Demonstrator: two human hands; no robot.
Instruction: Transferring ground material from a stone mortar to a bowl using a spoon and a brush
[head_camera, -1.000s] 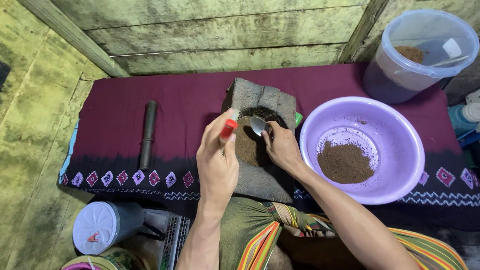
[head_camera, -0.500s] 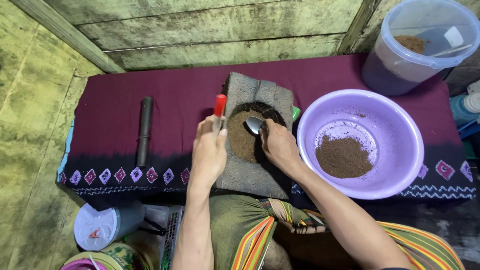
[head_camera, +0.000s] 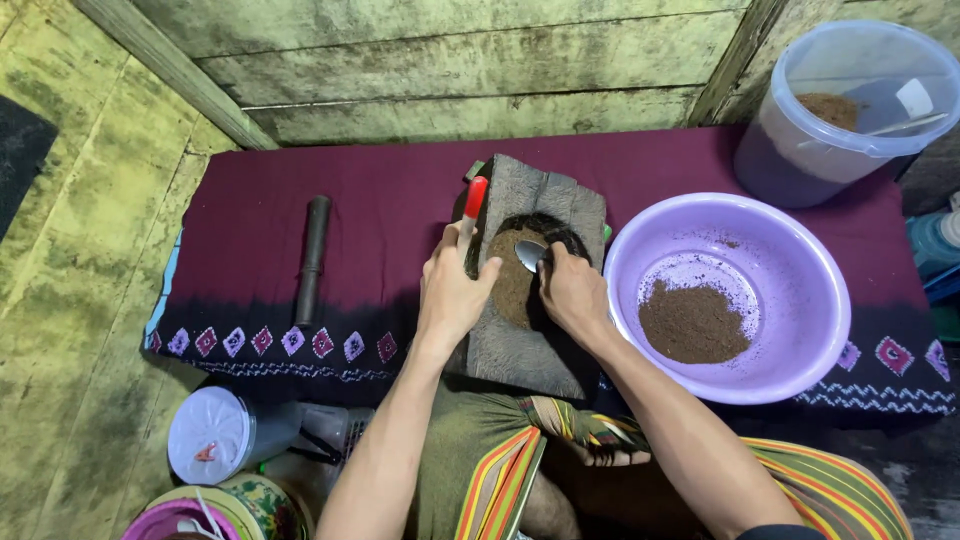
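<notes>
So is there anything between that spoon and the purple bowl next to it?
Nothing visible. The right hand holds the spoon over the brown powder in the stone mortar, and the purple bowl sits right beside the mortar, rim close, with no object in between.

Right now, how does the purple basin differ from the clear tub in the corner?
The purple basin is wide, shallow and opaque; the clear tub is taller, narrower and see-through. The purple basin's brown powder lies in an open heap; the clear tub also holds what looks like a scoop. Both rest on the maroon cloth and hold brown powder.
</notes>
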